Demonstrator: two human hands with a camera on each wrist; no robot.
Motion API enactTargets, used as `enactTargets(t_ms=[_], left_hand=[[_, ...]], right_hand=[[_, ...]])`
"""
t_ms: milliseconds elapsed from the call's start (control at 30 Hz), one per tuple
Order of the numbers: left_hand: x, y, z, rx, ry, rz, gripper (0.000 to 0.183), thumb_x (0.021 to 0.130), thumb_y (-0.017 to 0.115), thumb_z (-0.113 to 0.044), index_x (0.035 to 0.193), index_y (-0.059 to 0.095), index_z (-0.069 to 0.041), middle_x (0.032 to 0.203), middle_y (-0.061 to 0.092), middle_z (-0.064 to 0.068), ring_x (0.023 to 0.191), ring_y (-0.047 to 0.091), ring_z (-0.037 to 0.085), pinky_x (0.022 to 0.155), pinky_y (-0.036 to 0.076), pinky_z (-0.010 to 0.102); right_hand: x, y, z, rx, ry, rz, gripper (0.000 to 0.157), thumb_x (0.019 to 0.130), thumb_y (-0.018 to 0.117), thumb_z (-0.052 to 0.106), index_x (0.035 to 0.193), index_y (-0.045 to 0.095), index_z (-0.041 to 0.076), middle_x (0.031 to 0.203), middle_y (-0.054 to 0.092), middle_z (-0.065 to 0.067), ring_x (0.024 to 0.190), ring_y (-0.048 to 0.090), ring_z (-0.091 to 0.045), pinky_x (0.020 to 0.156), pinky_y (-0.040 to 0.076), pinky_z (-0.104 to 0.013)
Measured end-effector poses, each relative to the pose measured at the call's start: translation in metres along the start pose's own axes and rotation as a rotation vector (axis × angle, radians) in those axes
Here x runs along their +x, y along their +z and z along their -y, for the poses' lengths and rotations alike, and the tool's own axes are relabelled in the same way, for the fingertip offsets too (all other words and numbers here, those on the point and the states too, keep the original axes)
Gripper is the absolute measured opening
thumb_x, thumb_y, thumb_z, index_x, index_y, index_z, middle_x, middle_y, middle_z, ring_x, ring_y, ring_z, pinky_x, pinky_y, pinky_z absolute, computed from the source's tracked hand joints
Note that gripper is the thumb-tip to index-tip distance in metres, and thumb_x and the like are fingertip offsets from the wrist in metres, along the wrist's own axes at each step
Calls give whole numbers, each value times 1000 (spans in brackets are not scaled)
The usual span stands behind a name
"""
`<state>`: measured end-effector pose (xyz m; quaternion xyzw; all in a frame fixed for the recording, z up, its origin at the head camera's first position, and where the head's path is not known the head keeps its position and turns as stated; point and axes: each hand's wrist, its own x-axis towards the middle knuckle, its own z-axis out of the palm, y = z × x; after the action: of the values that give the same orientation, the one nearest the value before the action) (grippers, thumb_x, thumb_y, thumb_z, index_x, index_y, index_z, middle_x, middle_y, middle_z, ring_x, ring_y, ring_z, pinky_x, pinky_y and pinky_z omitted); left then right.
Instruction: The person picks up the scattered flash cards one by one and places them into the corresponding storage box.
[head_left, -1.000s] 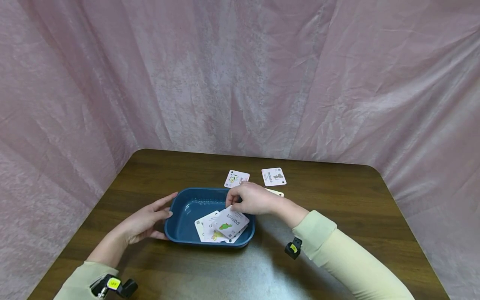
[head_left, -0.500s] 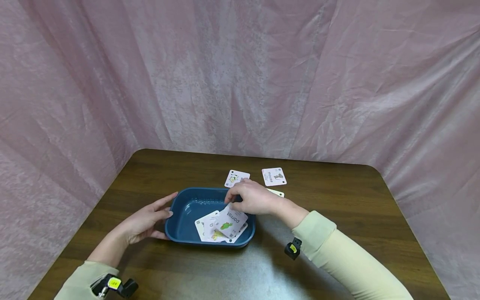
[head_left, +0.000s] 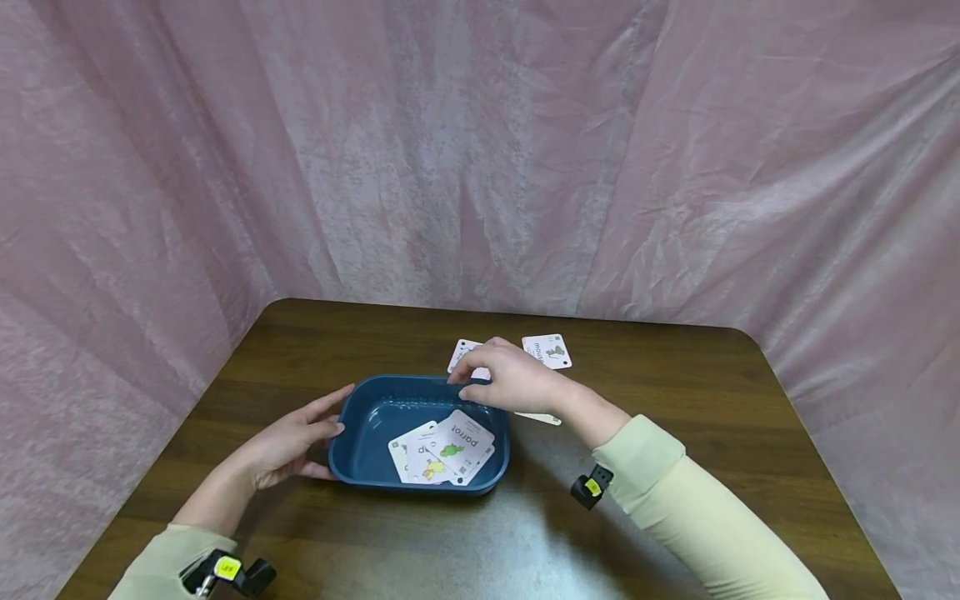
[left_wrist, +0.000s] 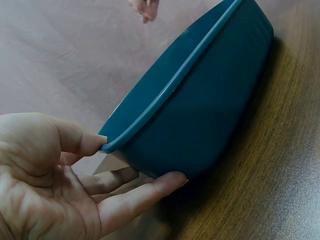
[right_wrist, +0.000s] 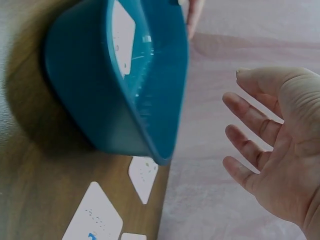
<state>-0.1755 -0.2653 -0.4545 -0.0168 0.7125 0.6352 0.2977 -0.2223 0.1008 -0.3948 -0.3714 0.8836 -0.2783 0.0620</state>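
The head view looked forward and down from above and behind the left hand and the right hand, farthest off, with the curtain beyond them. The left wrist view looked, close and tilted, past the left hand at the tray. The right wrist view, also close and tilted, faced the tray and bench beside the right hand. All three shared the tray.

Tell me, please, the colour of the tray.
The tray is dark blue, seen best in the head view.
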Motion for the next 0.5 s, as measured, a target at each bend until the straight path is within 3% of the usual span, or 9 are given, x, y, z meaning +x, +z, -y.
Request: enactTargets(t_ms=[300, 500], left_hand=[[0, -3, 2, 6, 8, 4, 67, 108, 49, -14, 166, 16, -25, 164, 6, 34, 136, 39, 57, 84, 57, 60], [1, -5, 3, 4, 7, 10, 67, 109, 49, -15, 166, 16, -26, 165, 5, 32, 135, 41, 55, 84, 57, 60]], right_hand=[[-7, -17, 5, 34, 37, -76, 18, 94, 73, 23, 112, 75, 26, 110, 71, 11, 115, 49, -14, 89, 49, -33], [-15, -27, 1, 40, 51, -128, 18, 94, 72, 22, 112, 76, 25, 110, 71, 13, 118, 50, -15, 99, 44, -38]])
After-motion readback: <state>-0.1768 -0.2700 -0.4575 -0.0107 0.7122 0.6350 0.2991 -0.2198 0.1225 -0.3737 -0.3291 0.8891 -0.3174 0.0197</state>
